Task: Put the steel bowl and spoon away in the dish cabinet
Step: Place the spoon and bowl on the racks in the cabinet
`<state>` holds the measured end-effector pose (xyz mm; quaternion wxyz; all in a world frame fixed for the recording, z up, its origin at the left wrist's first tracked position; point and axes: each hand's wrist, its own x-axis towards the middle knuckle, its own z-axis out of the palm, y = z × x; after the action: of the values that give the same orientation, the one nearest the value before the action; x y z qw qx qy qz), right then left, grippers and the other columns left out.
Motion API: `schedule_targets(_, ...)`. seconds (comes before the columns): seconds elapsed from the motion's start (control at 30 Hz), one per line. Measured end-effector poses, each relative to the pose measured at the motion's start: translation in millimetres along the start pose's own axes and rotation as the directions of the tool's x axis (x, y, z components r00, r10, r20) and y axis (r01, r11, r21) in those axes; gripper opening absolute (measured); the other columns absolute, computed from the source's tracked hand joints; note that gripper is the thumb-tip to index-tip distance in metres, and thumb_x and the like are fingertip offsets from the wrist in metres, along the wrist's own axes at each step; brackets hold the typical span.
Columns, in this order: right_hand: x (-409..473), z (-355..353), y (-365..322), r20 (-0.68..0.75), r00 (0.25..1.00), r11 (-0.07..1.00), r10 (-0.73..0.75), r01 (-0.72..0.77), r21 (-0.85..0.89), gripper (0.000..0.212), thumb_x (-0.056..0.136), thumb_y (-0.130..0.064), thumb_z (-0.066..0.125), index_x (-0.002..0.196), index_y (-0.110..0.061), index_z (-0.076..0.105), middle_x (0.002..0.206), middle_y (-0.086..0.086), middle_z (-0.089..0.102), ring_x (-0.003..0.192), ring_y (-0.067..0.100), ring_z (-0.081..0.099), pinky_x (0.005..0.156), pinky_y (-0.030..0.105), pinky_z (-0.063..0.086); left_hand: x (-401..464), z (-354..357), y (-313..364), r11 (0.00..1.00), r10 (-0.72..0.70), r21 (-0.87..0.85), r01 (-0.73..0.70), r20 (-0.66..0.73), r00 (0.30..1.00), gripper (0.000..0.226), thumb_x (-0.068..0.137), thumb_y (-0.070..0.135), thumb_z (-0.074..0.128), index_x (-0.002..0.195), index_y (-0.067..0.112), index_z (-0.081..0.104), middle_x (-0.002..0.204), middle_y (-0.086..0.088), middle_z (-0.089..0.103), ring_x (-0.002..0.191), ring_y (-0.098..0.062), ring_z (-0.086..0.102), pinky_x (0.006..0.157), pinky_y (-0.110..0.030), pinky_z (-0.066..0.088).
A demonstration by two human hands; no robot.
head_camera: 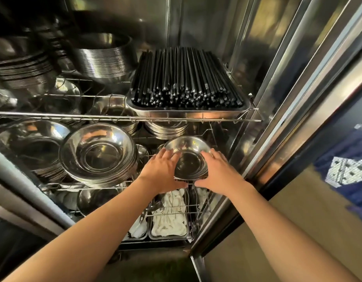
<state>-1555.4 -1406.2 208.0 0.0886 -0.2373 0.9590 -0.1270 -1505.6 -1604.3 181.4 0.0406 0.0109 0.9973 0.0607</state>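
A small steel bowl (189,157) sits tilted toward me on the middle wire shelf (107,187) of the open dish cabinet, at its right side. My left hand (162,170) grips the bowl's left rim, and my right hand (216,171) grips its right rim. Both hands have fingers curled over the edge. No spoon shows in either hand. White plastic spoons (169,220) lie in steel trays on the shelf below.
A stack of larger steel bowls (97,155) stands just left of my hands. Above, a steel tray of black chopsticks (185,82) fills the upper shelf's right side, with stacked steel plates (103,58) behind. The cabinet's steel door frame (277,110) rises at right.
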Motion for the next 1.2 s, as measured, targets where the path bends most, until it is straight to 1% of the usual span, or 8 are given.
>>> schedule_targets(0.1, 6.0, 8.7, 3.9, 0.053, 0.996, 0.997, 0.072, -0.072, -0.002, 0.123, 0.071, -0.045, 0.087, 0.16, -0.021, 0.006, 0.168, 0.009, 0.004, 0.155, 0.03, 0.001, 0.117, 0.053, 0.027, 8.5, 8.3, 0.8, 1.0, -0.02, 0.012, 0.02, 0.063, 0.998, 0.121, 0.07, 0.086, 0.054, 0.16, 0.024, 0.002, 0.169, -0.007, 0.008, 0.155, -0.03, 0.001, 0.124, -0.047, 0.01)
schedule_targets(0.23, 12.7, 14.2, 4.0, 0.058, 0.99, 0.991, 0.13, -0.132, 0.032, 0.126, 0.07, -0.044, 0.088, 0.16, -0.013, 0.005, 0.169, 0.014, 0.004, 0.155, 0.029, 0.004, 0.119, 0.051, 0.025, 9.4, 16.8, -0.2, 0.998, -0.043, -0.036, 0.045, 0.055, 0.998, 0.114, 0.073, 0.083, 0.054, 0.159, 0.024, 0.008, 0.168, -0.007, 0.015, 0.155, -0.03, 0.008, 0.124, -0.047, 0.013)
schedule_targets(0.33, 16.6, 16.2, 2.2, 0.033, 0.992, 0.99, 0.125, -0.127, 0.068, 0.124, 0.07, -0.044, 0.088, 0.16, -0.009, 0.009, 0.167, 0.012, 0.015, 0.155, 0.026, 0.011, 0.12, 0.047, 0.025, 7.7, 19.9, -2.1, 0.996, -0.049, -0.072, 0.049, 0.006, 0.999, 0.107, 0.078, 0.079, 0.054, 0.158, 0.022, 0.011, 0.165, -0.007, 0.024, 0.153, -0.03, 0.015, 0.122, -0.046, 0.02)
schedule_targets(0.57, 18.2, 16.3, -0.5, 0.048, 0.993, 0.992, 0.105, -0.108, 0.061, 0.129, 0.068, -0.049, 0.089, 0.16, -0.007, 0.009, 0.168, 0.014, 0.015, 0.155, 0.027, 0.013, 0.122, 0.043, 0.02, 1.4, 19.1, -6.5, 0.991, -0.077, -0.108, 0.079, 0.021, 0.997, 0.109, 0.079, 0.078, 0.054, 0.16, 0.02, 0.008, 0.166, -0.008, 0.021, 0.154, -0.029, 0.013, 0.121, -0.045, 0.025)
schedule_targets(0.7, 16.8, 18.4, -7.2, 0.061, 0.994, 0.994, 0.088, -0.091, 0.065, 0.129, 0.068, -0.049, 0.088, 0.16, -0.007, 0.007, 0.168, 0.013, 0.014, 0.155, 0.024, 0.01, 0.122, 0.044, 0.019, -5.8, 19.0, -11.2, 0.991, -0.09, -0.102, 0.09, 0.005, 0.996, 0.11, 0.078, 0.077, 0.056, 0.159, 0.018, 0.011, 0.163, -0.008, 0.026, 0.153, -0.028, 0.017, 0.12, -0.045, 0.03)
schedule_targets(0.93, 13.5, 23.2, -19.2, 0.058, 0.998, 0.996, 0.039, -0.043, 0.08, 0.123, 0.069, -0.05, 0.086, 0.159, -0.008, 0.014, 0.166, 0.01, 0.022, 0.154, 0.024, 0.017, 0.119, 0.042, 0.027, -18.6, 20.2, -21.1, 0.983, -0.13, -0.13, 0.13, 0.013, 0.991, 0.113, 0.079, 0.075, 0.06, 0.16, 0.02, 0.004, 0.167, -0.01, 0.019, 0.154, -0.03, 0.012, 0.119, -0.047, 0.03)
schedule_targets(1.07, 14.2, 24.8, -24.3, 0.07, 0.997, 0.996, 0.026, -0.031, 0.08, 0.126, 0.071, -0.05, 0.086, 0.16, -0.008, 0.008, 0.168, 0.011, 0.014, 0.155, 0.024, 0.011, 0.121, 0.044, 0.022, -23.9, 20.9, -25.2, 0.979, -0.142, -0.144, 0.145, 0.029, 0.989, 0.11, 0.081, 0.071, 0.06, 0.16, 0.019, 0.004, 0.167, -0.009, 0.016, 0.154, -0.03, 0.009, 0.119, -0.048, 0.03)
schedule_targets(1.2, 15.9, 27.4, -30.0, 0.072, 0.997, 0.999, 0.018, -0.021, 0.047, 0.124, 0.071, -0.05, 0.085, 0.16, -0.006, 0.01, 0.168, 0.013, 0.016, 0.155, 0.025, 0.014, 0.12, 0.045, 0.024, -29.6, 21.7, -27.5, 0.974, -0.151, -0.167, 0.153, 0.026, 0.988, 0.105, 0.085, 0.067, 0.059, 0.16, 0.016, 0.006, 0.167, -0.008, 0.017, 0.155, -0.03, 0.006, 0.122, -0.047, 0.025)
